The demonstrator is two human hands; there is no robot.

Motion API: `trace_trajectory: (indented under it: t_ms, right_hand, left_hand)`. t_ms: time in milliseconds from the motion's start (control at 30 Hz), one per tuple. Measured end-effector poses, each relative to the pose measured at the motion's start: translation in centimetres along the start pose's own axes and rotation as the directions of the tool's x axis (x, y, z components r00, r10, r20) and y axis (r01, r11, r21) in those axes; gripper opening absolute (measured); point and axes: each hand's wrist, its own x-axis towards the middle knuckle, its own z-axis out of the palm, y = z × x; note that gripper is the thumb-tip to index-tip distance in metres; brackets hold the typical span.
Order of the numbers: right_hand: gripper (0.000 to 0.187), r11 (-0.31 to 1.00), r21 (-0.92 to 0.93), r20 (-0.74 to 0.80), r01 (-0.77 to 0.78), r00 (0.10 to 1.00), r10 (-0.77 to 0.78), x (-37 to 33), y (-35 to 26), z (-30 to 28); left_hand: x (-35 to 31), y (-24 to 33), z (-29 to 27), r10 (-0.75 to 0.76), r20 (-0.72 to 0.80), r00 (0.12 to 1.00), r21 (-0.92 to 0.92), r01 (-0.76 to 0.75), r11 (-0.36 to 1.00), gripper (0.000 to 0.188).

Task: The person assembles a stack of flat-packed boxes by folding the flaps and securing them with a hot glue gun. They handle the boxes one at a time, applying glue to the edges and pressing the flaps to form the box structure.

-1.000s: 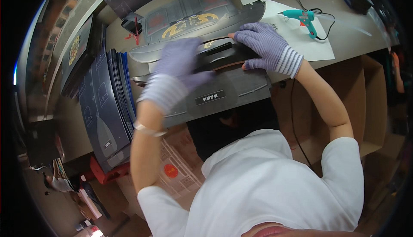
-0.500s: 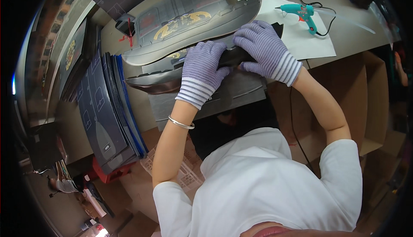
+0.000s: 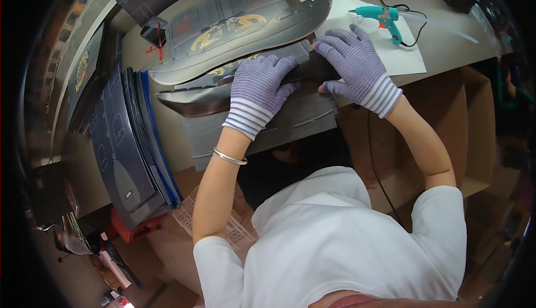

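Head view: at twelve o'clock from the middle lies a dark grey, glossy, curved strip of what looks like printed card (image 3: 190,101), near the bench edge, above a flat grey printed sheet (image 3: 209,135). The left hand, in a purple-striped knit glove (image 3: 259,90), is closed over it, fingers across its far edge, thumb on the near side; the strip's bare end runs out toward nine o'clock. The right hand, gloved alike (image 3: 354,65), sits over the one o'clock end, thumb and fingers spread wide; whether its fingertips press the card I cannot tell. The strip should be light, springy along its curve and easily creased, and its sheen may slip under knit fabric, so broad pressure near both ends seems safer than one hard pinch. Just beyond, toward twelve, is a long grey curved card panel (image 3: 240,51) with a notched end; a teal glue gun (image 3: 381,16) lies at one o'clock from the right hand.
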Motion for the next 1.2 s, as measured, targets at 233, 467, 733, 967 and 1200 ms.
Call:
trace_trajectory:
  t_ms: [233, 467, 733, 967, 1200]
  right_hand:
    - [0.041, 0.999, -0.027, 0.307, -0.022, 0.951, 0.029, 0.4, -1.2, -0.7]
    - [0.047, 0.999, 0.044, 0.239, -0.023, 0.971, 0.012, 0.5, -1.7, -1.0]
    - [0.057, 1.0, -0.021, 0.094, -0.013, 0.995, 0.015, -2.5, 0.6, -2.4]
    - [0.04, 0.993, 0.087, 0.359, -0.08, 0.932, 0.043, -1.8, 0.7, -2.4]
    - [0.045, 0.993, 0.062, 0.363, -0.104, 0.929, 0.074, -1.2, 0.9, -2.8]
  left_hand:
    - [-0.6, 0.8, -0.9, 0.041, 0.098, 0.994, 0.02, -0.043, 0.999, 0.034]
    - [0.6, 2.8, 0.2, 0.049, 0.033, 0.998, -0.09, -0.046, 0.995, 0.038]
    - [0.4, 2.0, 0.3, 0.089, 0.039, 0.995, -0.068, -0.087, 0.994, 0.038]
    - [0.3, 3.0, 0.2, 0.111, 0.068, 0.992, 0.034, -0.113, 0.993, 0.043]
    - [2.0, 4.8, 1.5, 0.062, 0.04, 0.997, 0.041, -0.063, 0.997, 0.053]
